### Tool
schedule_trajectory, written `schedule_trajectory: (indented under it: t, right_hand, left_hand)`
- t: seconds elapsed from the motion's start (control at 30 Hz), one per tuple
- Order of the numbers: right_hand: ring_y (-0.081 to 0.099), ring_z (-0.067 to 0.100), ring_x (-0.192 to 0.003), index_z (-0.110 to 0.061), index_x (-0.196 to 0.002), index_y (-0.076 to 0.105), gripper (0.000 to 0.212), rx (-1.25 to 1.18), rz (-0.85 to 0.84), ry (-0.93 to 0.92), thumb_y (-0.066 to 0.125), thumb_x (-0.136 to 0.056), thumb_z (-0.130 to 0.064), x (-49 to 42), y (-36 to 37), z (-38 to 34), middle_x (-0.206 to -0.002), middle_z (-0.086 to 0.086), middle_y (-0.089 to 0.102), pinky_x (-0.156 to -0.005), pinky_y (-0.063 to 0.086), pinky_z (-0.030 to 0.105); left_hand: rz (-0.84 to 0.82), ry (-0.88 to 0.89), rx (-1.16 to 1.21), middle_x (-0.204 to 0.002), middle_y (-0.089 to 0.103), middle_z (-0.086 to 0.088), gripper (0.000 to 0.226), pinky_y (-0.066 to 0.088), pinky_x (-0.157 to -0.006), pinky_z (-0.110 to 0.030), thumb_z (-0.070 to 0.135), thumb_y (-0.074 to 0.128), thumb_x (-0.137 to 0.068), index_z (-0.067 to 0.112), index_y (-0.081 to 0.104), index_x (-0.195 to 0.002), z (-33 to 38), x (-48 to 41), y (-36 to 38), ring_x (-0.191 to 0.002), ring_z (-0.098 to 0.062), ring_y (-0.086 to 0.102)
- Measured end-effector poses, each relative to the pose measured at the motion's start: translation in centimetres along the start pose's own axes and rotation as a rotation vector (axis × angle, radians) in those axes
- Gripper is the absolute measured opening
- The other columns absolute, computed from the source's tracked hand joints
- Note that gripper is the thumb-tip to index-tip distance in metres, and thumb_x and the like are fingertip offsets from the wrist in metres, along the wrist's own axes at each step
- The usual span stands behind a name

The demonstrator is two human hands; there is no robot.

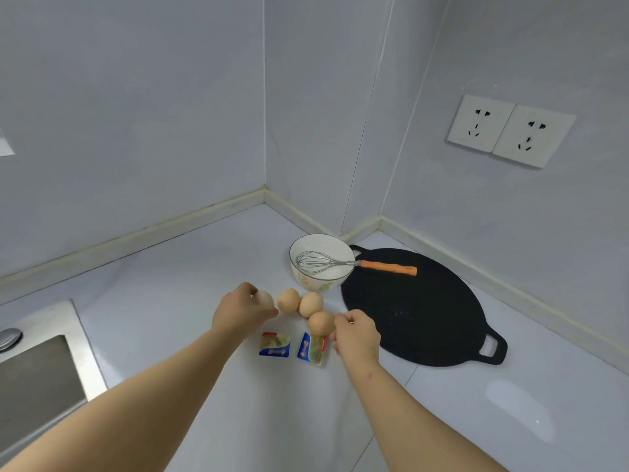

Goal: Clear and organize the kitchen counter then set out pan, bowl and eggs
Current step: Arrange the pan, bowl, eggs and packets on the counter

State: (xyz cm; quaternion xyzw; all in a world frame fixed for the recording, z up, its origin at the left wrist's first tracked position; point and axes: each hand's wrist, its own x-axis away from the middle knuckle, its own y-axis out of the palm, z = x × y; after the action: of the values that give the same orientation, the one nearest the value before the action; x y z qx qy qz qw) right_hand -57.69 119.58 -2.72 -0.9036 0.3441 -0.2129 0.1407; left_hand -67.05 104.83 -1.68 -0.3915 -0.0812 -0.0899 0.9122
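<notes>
From the head camera, the left hand [243, 311] reaches over the white counter [170, 267]. Its fingers are curled round a pale egg [264, 298], with the thumb underneath, at the left end of a short row of eggs. Just to the right lie a second egg [288, 300] and a third egg [310, 304], which touch each other or nearly do, with no hand on them.

The right hand [357, 335] has its fingers bent close together round the right side of the nearest egg [320, 322], which sits just in front of the third. Its fingertips are on the shell and its thumb is hidden.

Behind the eggs stands the bowl [313, 284] with a whisk [323, 262] in it. The whisk's orange handle sticks out over the flat black pan [415, 308], which lies beside the bowl on the right.

Two small packets [275, 345] lie in front of the eggs, between the forearms. A steel sink [41, 369] is at the far left, and wall sockets [510, 131] are at the upper right.
</notes>
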Motion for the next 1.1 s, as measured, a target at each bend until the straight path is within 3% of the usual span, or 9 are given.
schedule_trajectory:
  t: [0.4,0.77,0.97,1.1]
  right_hand:
    - [0.056,0.012,-0.068,-0.013,-0.084,0.057,0.014,-0.005,-0.025,0.051,0.048,-0.094,-0.017,-2.4,0.2,0.9,-0.083,0.006,0.061,-0.07,0.052,0.029]
    - [0.055,0.013,-0.065,-0.013,-0.077,0.054,0.017,-0.016,-0.037,0.066,0.048,-0.093,-0.014,-2.4,0.3,0.9,-0.074,0.004,0.059,-0.07,0.052,0.031]
    - [0.052,0.009,-0.059,-0.012,-0.08,0.055,0.016,-0.021,-0.041,0.092,0.048,-0.094,-0.014,-2.3,-0.1,1.1,-0.066,0.001,0.056,-0.064,0.049,0.025]
    - [0.052,0.01,-0.062,-0.014,-0.081,0.056,0.014,0.007,-0.045,0.109,0.049,-0.094,-0.015,-3.0,-0.7,-0.2,-0.069,0.0,0.057,-0.068,0.049,0.027]
  left_hand:
    - [-0.043,-0.03,-0.027,-0.097,0.055,-0.002,0.047,0.049,-0.081,-0.033,0.035,0.063,-0.08,0.014,0.051,-0.12,-0.4,-2.1,1.6,-0.094,-0.022,0.056]
    - [-0.05,-0.017,-0.129,-0.098,0.052,-0.001,0.044,0.046,-0.077,-0.029,0.04,0.054,-0.084,0.017,0.049,-0.121,-0.6,-2.3,2.2,-0.092,-0.021,0.054]
    - [-0.079,-0.06,-0.158,-0.111,0.056,-0.005,0.042,0.049,-0.088,-0.035,0.041,0.048,-0.086,0.02,0.046,-0.122,-0.5,-2.3,2.3,-0.1,-0.023,0.056]
    - [-0.173,-0.05,-0.171,-0.118,0.054,-0.007,0.055,0.049,-0.091,-0.037,0.045,0.053,-0.083,0.02,0.039,-0.13,-0.1,-2.4,1.8,-0.106,-0.024,0.054]
